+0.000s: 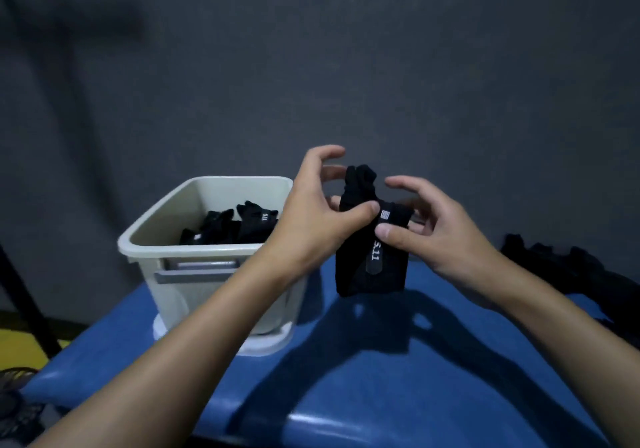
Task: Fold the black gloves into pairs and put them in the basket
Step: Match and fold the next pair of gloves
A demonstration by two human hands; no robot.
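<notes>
A black glove bundle (370, 271) with a white "5.11" label hangs above the blue table, held between both hands. My left hand (311, 219) pinches its upper part with the thumb pressed on the cuff, the other fingers arched over the top. My right hand (433, 229) pinches the same cuff from the right, thumb beside the label. To the left stands a beige plastic basket (156, 240) holding several folded black gloves (235, 226). A heap of loose black gloves (568, 267) lies at the table's right edge.
The blue table (346, 378) runs from the basket to the right, its front edge near the bottom. A dark grey wall stands close behind. A black stand leg (27, 295) and yellow floor show at the left.
</notes>
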